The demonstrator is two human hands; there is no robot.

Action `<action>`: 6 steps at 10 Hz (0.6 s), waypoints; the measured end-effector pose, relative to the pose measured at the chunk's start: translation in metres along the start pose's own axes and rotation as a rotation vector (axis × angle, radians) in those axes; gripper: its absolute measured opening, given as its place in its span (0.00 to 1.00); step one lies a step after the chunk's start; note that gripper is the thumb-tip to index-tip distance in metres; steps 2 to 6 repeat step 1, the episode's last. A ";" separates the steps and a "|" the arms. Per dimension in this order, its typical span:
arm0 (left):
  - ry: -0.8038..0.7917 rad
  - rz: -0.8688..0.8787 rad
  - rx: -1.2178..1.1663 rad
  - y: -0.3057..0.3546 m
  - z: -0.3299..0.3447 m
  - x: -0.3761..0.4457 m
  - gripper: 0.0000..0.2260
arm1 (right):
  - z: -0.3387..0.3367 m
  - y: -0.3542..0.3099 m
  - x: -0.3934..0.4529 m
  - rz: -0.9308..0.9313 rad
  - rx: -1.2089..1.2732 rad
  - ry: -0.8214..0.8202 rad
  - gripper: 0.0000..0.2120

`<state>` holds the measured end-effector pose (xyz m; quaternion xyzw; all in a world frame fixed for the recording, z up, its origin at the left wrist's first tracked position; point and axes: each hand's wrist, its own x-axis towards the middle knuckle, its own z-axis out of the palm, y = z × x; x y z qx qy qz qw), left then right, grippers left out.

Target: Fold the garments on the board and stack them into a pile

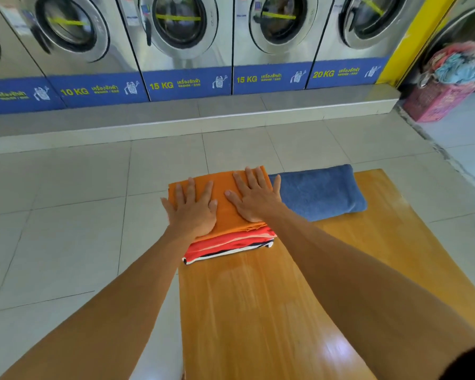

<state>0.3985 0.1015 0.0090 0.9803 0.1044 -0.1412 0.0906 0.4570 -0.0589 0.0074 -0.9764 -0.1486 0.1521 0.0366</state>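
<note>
A folded orange garment (pixel 225 193) tops a pile at the far left corner of the wooden board (pixel 258 311). Under it lie folded red garments (pixel 225 245) and one with black and white edges (pixel 231 252). My left hand (pixel 194 212) lies flat on the orange garment's left side, fingers spread. My right hand (pixel 254 196) presses flat on its right side, fingers apart. Neither hand grips anything. A folded blue towel (pixel 318 192) lies on the board just right of the pile, touching it.
A row of front-loading washing machines (pixel 181 37) stands on a raised grey step (pixel 192 116) beyond the tiled floor (pixel 66 215). A pink laundry basket (pixel 444 100) heaped with clothes sits at the far right.
</note>
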 end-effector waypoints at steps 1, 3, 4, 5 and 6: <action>-0.012 0.016 0.001 0.008 -0.032 -0.012 0.29 | -0.017 0.003 -0.017 -0.021 -0.004 -0.036 0.33; -0.012 0.016 0.001 0.008 -0.032 -0.012 0.29 | -0.017 0.003 -0.017 -0.021 -0.004 -0.036 0.33; -0.012 0.016 0.001 0.008 -0.032 -0.012 0.29 | -0.017 0.003 -0.017 -0.021 -0.004 -0.036 0.33; -0.012 0.016 0.001 0.008 -0.032 -0.012 0.29 | -0.017 0.003 -0.017 -0.021 -0.004 -0.036 0.33; -0.012 0.016 0.001 0.008 -0.032 -0.012 0.29 | -0.017 0.003 -0.017 -0.021 -0.004 -0.036 0.33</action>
